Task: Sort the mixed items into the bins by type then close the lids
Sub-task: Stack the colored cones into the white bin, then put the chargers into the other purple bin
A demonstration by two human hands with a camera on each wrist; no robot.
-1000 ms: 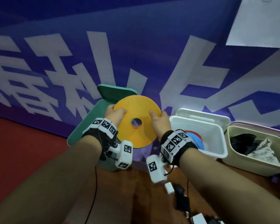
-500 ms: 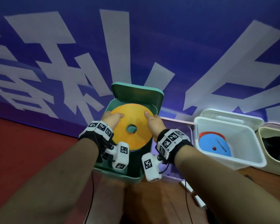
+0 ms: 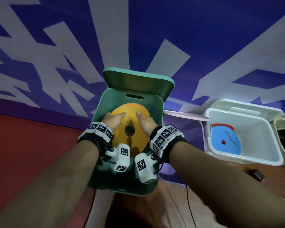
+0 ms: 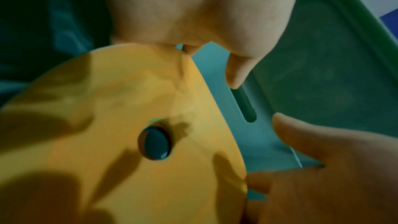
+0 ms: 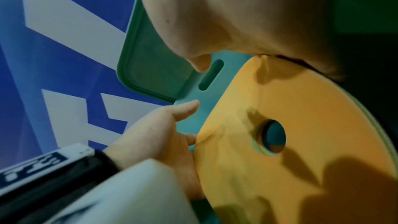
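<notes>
Your left hand (image 3: pixel 113 120) and right hand (image 3: pixel 145 121) grip the yellow disc (image 3: pixel 130 130) by opposite edges, fingers curled round its rim, holding it tilted inside the green bin (image 3: pixel 156 112). The bin's lid (image 3: pixel 138 81) stands open behind the disc.

3 bins – green (image 3: pixel 158 112), white (image 3: pixel 270 150), beige (image 3: pixel 280 127) – 2 hands, yellow disc (image 3: pixel 130 139), blue disc (image 3: pixel 225 142).

head downward, wrists close (shared disc (image 3: pixel 130 129))
</notes>
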